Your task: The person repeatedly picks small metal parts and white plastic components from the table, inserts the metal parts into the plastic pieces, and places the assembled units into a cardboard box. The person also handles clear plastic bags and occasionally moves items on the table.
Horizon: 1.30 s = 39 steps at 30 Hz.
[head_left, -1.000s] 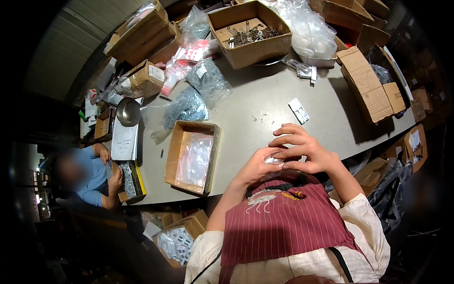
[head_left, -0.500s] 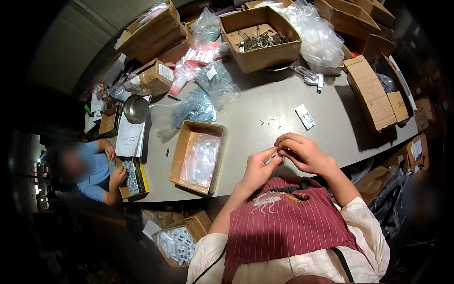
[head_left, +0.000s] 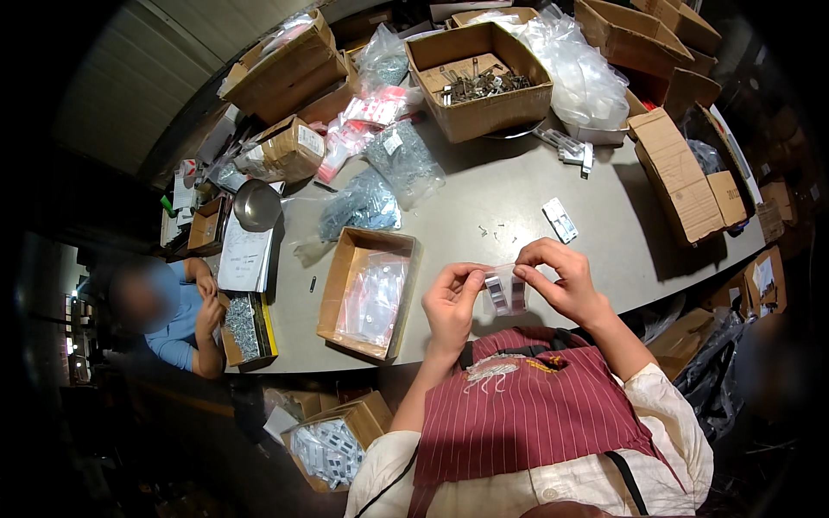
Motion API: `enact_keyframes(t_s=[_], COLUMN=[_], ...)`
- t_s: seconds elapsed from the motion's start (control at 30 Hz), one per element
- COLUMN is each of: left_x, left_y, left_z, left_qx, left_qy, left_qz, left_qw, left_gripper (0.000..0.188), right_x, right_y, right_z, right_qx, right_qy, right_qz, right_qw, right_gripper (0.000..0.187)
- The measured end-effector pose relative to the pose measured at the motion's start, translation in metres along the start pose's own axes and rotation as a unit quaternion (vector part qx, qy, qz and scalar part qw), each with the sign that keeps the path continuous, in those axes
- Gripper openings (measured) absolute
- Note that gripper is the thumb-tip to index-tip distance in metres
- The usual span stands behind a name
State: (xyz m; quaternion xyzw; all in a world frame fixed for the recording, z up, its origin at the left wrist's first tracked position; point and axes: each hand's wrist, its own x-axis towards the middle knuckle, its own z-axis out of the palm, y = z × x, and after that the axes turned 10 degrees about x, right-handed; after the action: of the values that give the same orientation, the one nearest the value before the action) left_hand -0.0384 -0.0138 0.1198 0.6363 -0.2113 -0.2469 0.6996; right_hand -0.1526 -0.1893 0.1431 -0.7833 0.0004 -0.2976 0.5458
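A small see-through plastic bag hangs between my hands over the table's near edge, with a few pale and dark flat parts inside. My left hand pinches its upper left corner between thumb and fingers. At the upper right corner, my right hand grips the bag the same way. Just beyond my right hand lies a white rectangular metal or plastic piece. Several small screws are scattered to its left. An open cardboard box of flat transparent bags stands left of my left hand.
Bags of small metal parts lie at the back left, near a metal bowl. A carton of metal pieces stands at the back, another cardboard box at the right. A co-worker in blue sits at the left by a box of hardware.
My hands have moved apart from close together, and the small bag is now spread out between them with its contents showing. The co-worker's hands have come together above their box.
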Motion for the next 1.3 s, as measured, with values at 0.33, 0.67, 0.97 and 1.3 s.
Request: enact_keyframes(t_s=[0.33, 0.67, 0.97, 1.3], left_x=[-0.003, -0.020, -0.085, -0.382], left_y=[0.014, 0.027, -0.012, -0.127], left_z=[0.000, -0.065, -0.169, -0.413], left_qx=[0.358, 0.240, -0.096, 0.212], left_qy=[0.062, 0.143, 0.310, 0.788], left_qz=[0.256, 0.075, 0.018, 0.097], left_qw=[0.896, 0.957, 0.946, 0.571], left_gripper=[0.004, 0.012, 0.011, 0.015], right_x=[0.007, 0.034, 0.050, 0.091], right_y=[-0.002, -0.006, 0.036, 0.096], right_z=[0.031, 0.059, 0.147, 0.222], right_qx=[-0.072, -0.098, 0.139, -0.018], right_qy=[-0.092, -0.200, -0.278, -0.320], right_qz=[-0.035, -0.113, 0.075, -0.036], right_qw=[0.992, 0.968, 0.947, 0.947], right_gripper=[0.013, 0.013, 0.017, 0.029])
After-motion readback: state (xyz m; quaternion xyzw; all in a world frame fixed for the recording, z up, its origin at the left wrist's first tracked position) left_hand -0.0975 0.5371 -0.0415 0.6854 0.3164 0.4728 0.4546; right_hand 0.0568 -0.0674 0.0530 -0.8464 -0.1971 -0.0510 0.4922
